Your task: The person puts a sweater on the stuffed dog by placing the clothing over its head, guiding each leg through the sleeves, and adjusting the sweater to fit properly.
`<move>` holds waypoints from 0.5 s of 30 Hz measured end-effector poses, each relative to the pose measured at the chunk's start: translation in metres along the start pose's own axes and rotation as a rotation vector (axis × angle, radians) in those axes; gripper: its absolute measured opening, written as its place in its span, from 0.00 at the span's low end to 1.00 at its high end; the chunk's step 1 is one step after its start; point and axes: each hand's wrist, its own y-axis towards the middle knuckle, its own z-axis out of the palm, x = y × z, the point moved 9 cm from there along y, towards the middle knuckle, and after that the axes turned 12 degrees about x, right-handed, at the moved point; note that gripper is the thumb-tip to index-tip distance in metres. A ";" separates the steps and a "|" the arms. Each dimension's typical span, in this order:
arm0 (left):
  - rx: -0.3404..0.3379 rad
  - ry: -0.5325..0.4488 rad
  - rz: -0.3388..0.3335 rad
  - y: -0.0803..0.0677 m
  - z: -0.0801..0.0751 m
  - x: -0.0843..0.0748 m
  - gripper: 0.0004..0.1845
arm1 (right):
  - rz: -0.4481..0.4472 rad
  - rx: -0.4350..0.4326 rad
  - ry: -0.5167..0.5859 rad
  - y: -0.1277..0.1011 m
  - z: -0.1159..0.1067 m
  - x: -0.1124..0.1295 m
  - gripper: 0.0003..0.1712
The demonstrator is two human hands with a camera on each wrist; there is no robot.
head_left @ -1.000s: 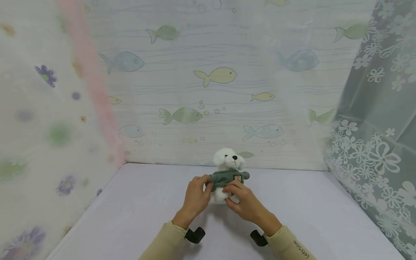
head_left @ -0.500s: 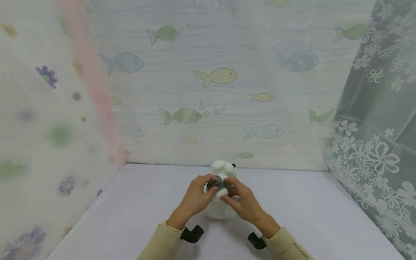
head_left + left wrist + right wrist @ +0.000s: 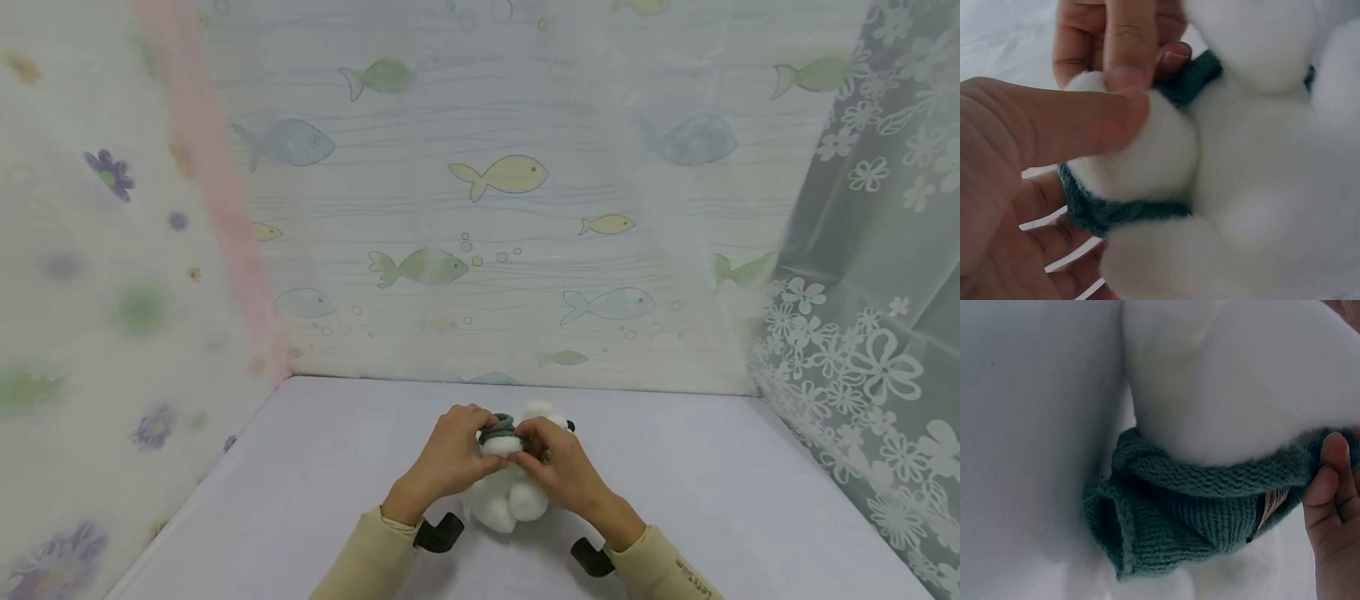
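Both the left hand (image 3: 450,454) and right hand (image 3: 561,468) are pinching the green sweater (image 3: 498,431), now bunched higher between their fingertips, the white plush dog (image 3: 510,500) tipped lower than before

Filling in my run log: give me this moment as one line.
left hand: pinches green sweater | right hand: pinches same sweater | white plush dog: lying on table, sweater bunched

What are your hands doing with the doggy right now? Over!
Left hand and right hand both pinch the green sweater, bunched up round the white plush dog. Dog tipped over on the table. Nothing in the way.
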 end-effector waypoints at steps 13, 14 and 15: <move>-0.063 0.012 0.050 -0.001 0.001 -0.013 0.11 | 0.016 0.037 0.009 -0.001 0.003 0.000 0.28; -0.081 0.022 0.059 -0.001 0.000 -0.014 0.11 | 0.011 0.045 0.010 -0.001 0.004 0.000 0.31; -0.101 0.030 0.071 -0.001 -0.001 -0.015 0.12 | 0.006 0.051 0.010 -0.001 0.004 0.000 0.32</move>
